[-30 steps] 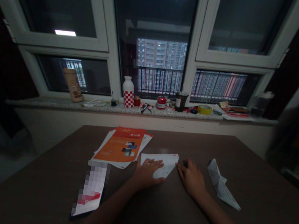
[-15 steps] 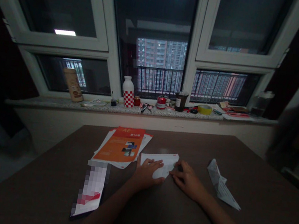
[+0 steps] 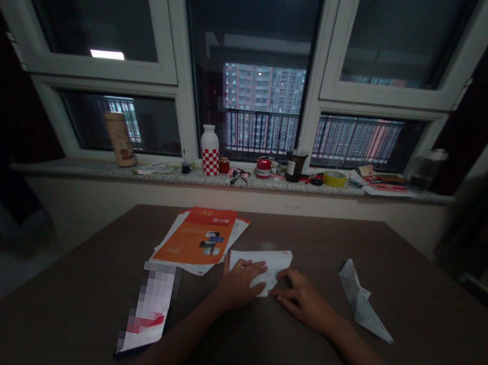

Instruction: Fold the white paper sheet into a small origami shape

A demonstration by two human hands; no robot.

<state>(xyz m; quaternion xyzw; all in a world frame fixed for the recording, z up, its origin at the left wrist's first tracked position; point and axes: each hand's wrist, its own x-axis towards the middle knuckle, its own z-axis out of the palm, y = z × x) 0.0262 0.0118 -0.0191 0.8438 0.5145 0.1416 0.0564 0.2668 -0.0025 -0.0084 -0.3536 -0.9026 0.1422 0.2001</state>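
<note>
A folded white sheet of paper (image 3: 278, 260) lies on the dark table in front of me. My left hand (image 3: 241, 283) rests flat across its left and middle part, fingers spread over the surface. At the paper's lower right edge is my right hand (image 3: 299, 296), its index finger and thumb apart and touching the sheet there. Its other fingers are partly hidden. Farther right, apart from both hands, stands a folded paper shape (image 3: 360, 297) with a pointed end and printed lines.
Left of the paper lies an orange booklet (image 3: 195, 243) on white sheets. A phone-like flat object (image 3: 148, 316), partly pixelated, lies nearer me. Along the windowsill (image 3: 155, 176) stand a checked bottle (image 3: 210, 151), a tan tumbler (image 3: 119, 138), a dark cup (image 3: 294, 166) and yellow tape (image 3: 334, 178).
My right hand has shifted slightly left and down, its fingertips now farther in over the paper's right edge. My left hand has stayed nearly in place.
</note>
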